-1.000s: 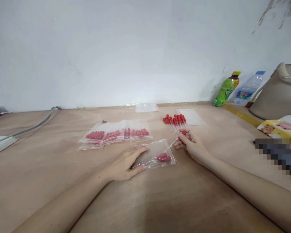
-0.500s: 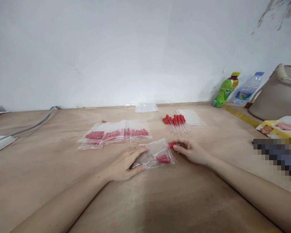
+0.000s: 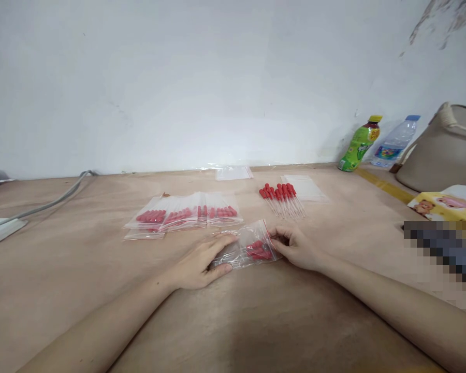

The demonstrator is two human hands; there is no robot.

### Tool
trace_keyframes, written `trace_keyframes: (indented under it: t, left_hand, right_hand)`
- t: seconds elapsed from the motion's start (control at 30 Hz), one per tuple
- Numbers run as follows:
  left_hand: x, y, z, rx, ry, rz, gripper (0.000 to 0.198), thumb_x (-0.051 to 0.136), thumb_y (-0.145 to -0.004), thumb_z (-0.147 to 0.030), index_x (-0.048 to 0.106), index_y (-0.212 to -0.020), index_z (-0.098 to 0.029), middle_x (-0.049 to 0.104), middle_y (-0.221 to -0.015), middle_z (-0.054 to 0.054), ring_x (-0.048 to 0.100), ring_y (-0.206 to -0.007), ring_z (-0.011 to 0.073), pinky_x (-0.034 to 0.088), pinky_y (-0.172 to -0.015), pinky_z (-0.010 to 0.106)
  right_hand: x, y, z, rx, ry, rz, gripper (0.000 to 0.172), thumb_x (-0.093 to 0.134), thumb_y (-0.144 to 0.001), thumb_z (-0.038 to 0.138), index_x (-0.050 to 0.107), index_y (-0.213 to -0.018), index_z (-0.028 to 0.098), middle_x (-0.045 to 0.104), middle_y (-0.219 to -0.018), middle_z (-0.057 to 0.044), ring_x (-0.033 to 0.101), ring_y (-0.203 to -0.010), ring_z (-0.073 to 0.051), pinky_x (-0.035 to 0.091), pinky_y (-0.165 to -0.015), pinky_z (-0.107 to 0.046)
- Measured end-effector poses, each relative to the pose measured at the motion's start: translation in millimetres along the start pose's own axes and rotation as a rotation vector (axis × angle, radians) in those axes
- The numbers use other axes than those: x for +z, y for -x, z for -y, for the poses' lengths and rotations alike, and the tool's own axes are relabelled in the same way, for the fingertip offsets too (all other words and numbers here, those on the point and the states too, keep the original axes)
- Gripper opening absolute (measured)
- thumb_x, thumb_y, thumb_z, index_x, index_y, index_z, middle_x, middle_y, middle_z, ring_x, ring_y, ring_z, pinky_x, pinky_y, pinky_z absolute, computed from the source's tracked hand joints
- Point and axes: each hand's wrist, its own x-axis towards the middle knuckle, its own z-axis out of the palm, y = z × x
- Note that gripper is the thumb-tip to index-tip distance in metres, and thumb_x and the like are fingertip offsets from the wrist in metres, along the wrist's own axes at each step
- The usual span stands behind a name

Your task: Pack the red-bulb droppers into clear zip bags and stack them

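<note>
Pinning the clear zip bag (image 3: pixel 236 252) to the plywood table (image 3: pixel 256 321), your spread left hand (image 3: pixel 202 261) stops it sliding; your right hand (image 3: pixel 295 247) pinches its mouth, red-bulbed droppers (image 3: pixel 258 249) inside, loose droppers (image 3: pixel 281 197) waiting beyond.

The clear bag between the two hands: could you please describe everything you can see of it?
The clear bag is a small pouch of thin, glossy, crinkled plastic. It lies on the wooden table, long side running left to right. Several red-bulbed droppers lie inside near the right end. The left hand rests on its left end; the right hand touches its right edge with curled fingers. Whether it is sealed cannot be told.
</note>
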Motion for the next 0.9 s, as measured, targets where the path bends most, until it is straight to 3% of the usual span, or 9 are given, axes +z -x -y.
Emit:
trace_keyframes:
  t: [0.1,0.2,0.3,0.4,0.57,0.67,0.77,0.9]
  left_hand:
    - [1.3,0,3,0.003,-0.021,0.032,0.05,0.045,-0.09,-0.035,0.03,-0.137,-0.024,0.035,-0.141,0.007,0.033,-0.128,0.0241,0.03,-0.105,0.044]
    - [1.5,0,5,0.001,-0.044,0.079,0.048,0.043,-0.091,-0.035,0.031,-0.137,-0.026,0.027,-0.144,0.005,0.028,-0.131,0.0227,0.026,-0.108,0.043]
    - [0.3,-1,5,0.011,-0.062,0.104,0.049,0.041,-0.092,-0.035,0.029,-0.138,-0.026,0.026,-0.145,0.005,0.026,-0.132,0.022,0.025,-0.108,0.042]
    - [-0.7,-1,5,0.017,-0.069,0.102,0.049,0.041,-0.092,-0.035,0.028,-0.138,-0.027,0.025,-0.145,0.004,0.026,-0.132,0.0223,0.025,-0.108,0.044]
    - [-0.5,0,4,-0.009,-0.077,0.107,0.048,0.04,-0.092,-0.037,0.029,-0.138,-0.027,0.025,-0.145,0.004,0.025,-0.133,0.0221,0.024,-0.108,0.045]
    - [-0.7,0,4,-0.009,-0.071,0.099,0.048,0.041,-0.092,-0.037,0.03,-0.137,-0.027,0.026,-0.144,0.004,0.025,-0.132,0.0228,0.024,-0.108,0.046]
    - [-1.4,0,3,-0.001,-0.059,0.096,0.048,0.042,-0.091,-0.037,0.031,-0.137,-0.027,0.028,-0.144,0.004,0.027,-0.132,0.0234,0.023,-0.108,0.046]
    - [-1.7,0,3,0.001,-0.065,0.103,0.048,0.041,-0.091,-0.036,0.031,-0.137,-0.026,0.028,-0.144,0.005,0.027,-0.132,0.0229,0.023,-0.108,0.045]
  right_hand:
    - [-6,-1,2,-0.041,0.095,-0.062,0.02,0.051,-0.076,0.034,0.058,-0.079,0.016,0.062,-0.071,-0.002,0.052,-0.059,-0.011,0.04,-0.053,-0.023]
    - [-21,-10,2,-0.063,0.358,-0.26,0.017,0.052,-0.074,0.031,0.058,-0.079,0.016,0.06,-0.069,-0.002,0.05,-0.056,-0.011,0.039,-0.053,-0.024]
    - [-39,-31,3,-0.071,0.719,-0.412,0.012,0.051,-0.074,0.026,0.059,-0.075,0.017,0.061,-0.075,-0.004,0.053,-0.066,-0.014,0.039,-0.06,-0.026]
    - [-48,-58,7,0.028,0.91,-0.499,0.013,0.049,-0.076,0.026,0.059,-0.078,0.018,0.062,-0.081,-0.006,0.056,-0.075,-0.018,0.039,-0.065,-0.028]
    - [-43,-106,13,0.166,1.029,-0.555,0.027,0.045,-0.081,0.029,0.056,-0.101,0.013,0.059,-0.1,-0.014,0.057,-0.089,-0.024,0.041,-0.072,-0.031]
    - [-42,-126,14,0.296,1.071,-0.579,0.03,0.046,-0.081,0.028,0.058,-0.102,0.01,0.051,-0.112,-0.021,0.057,-0.095,-0.026,0.043,-0.073,-0.033]
    - [-46,-137,13,0.402,1.059,-0.574,0.03,0.048,-0.08,0.027,0.062,-0.098,0.007,0.051,-0.112,-0.023,0.058,-0.095,-0.029,0.044,-0.073,-0.036]
    - [-56,-135,15,0.416,0.99,-0.599,0.027,0.051,-0.078,0.028,0.063,-0.094,0.009,0.056,-0.107,-0.021,0.059,-0.094,-0.029,0.045,-0.073,-0.037]
